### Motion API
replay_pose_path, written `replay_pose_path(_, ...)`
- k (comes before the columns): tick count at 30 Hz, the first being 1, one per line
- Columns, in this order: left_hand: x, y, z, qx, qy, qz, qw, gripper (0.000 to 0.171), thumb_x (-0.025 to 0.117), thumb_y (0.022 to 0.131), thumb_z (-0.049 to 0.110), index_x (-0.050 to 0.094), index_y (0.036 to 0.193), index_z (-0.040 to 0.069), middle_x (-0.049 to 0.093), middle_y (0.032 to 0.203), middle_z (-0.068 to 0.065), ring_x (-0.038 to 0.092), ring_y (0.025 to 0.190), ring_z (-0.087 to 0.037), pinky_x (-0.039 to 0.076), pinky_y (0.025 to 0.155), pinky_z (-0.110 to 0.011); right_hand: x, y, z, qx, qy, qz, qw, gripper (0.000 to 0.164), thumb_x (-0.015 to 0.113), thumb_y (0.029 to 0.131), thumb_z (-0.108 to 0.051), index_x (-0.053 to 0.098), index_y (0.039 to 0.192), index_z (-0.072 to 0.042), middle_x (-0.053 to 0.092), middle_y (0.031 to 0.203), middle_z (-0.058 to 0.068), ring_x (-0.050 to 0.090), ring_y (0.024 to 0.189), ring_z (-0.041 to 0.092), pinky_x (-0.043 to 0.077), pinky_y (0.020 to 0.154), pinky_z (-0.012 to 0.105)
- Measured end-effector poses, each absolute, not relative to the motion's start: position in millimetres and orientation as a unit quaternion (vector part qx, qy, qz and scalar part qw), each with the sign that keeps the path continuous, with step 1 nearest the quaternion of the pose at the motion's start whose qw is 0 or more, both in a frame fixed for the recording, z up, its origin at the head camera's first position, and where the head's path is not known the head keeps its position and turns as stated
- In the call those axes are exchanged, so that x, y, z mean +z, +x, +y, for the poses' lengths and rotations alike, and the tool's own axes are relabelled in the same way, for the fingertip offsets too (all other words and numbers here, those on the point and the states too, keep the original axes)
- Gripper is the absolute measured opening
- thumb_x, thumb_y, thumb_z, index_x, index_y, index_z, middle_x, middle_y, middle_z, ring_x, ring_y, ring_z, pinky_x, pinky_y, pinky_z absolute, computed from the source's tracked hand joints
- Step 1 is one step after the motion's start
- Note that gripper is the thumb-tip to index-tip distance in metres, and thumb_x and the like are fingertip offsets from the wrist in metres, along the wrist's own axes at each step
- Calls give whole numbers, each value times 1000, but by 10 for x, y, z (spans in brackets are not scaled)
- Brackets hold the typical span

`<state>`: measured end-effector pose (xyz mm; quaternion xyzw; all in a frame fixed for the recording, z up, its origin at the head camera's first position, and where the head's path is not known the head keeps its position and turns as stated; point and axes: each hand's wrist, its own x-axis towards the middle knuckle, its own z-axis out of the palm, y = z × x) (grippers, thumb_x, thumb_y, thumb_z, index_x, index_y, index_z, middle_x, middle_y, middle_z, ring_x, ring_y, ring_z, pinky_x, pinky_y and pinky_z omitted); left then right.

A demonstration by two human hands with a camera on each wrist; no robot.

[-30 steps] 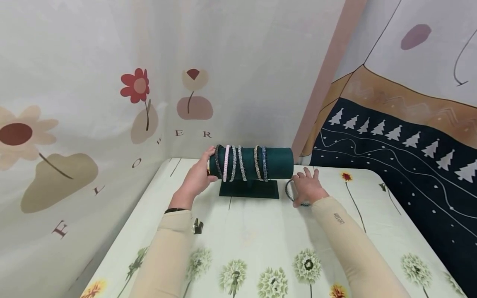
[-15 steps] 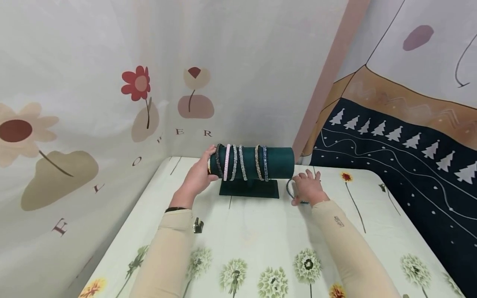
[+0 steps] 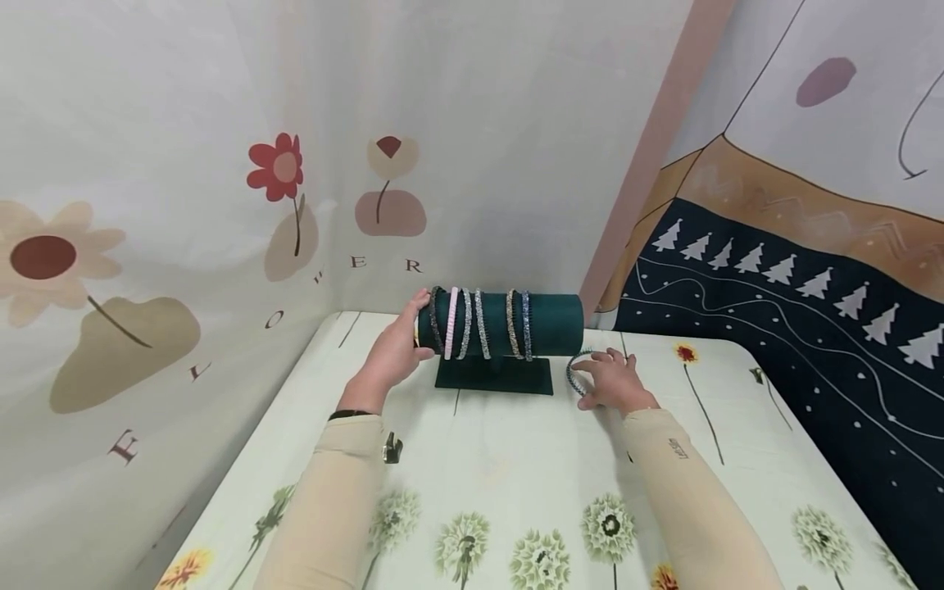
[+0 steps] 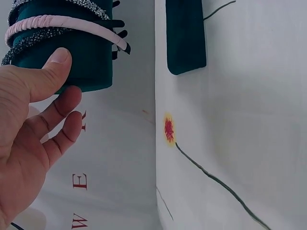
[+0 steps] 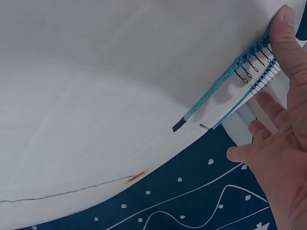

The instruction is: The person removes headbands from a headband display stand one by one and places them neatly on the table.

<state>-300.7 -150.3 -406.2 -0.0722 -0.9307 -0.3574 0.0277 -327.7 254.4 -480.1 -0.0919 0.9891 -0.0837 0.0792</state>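
The flower-print table (image 3: 494, 434) carries a dark green headband display stand (image 3: 556, 324), its roll already fitted with six headbands, including a pink headband (image 3: 451, 324). The left hand (image 3: 388, 352) grips the roll's left end, thumb on the near face. The right hand (image 3: 615, 383) is at the loose blue headband (image 5: 209, 93), right of the stand; its visible fingers extend loosely, and whether it pinches the band cannot be told. The step in hand appears to be handling this band; the next move calls for a confirmed grasp, with the stand kept steady.
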Motion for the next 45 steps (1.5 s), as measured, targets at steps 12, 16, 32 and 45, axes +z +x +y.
replay_pose_path(12,-4086,-3019,-1475,-360,-71,-930,28,107,79,97,8,8,173,36,17,182,0,42,155,-43,41,125,-64,-4823,-3271,2514,-71,-89,991,77,83,97,79,-28,60,153,-20,48,162,26,26,156,57,13,123,86)
replay_pose_path(16,-4086,-3035,-1505,-364,-65,-929,29,108,78,97,7,7,172,37,16,182,1,41,156,-44,40,125,-65,-4852,-3275,2443,-60,-88,993,58,91,98,78,-30,54,157,-15,47,163,26,27,156,57,16,123,86)
replay_pose_path(32,-4039,-3050,-1555,-370,-69,-926,37,108,77,98,7,6,172,39,17,182,0,44,153,-46,42,124,-65,-4861,-3285,2389,-90,-22,995,47,113,99,77,-32,33,167,-13,38,168,28,24,157,58,13,124,85)
replay_pose_path(45,-4107,-3051,-1518,-376,-78,-923,33,106,78,97,6,10,173,34,7,183,10,38,158,-44,39,126,-64,-4894,-3216,2462,-101,-6,993,63,115,97,80,-32,27,170,-13,36,168,30,22,158,58,15,124,85)
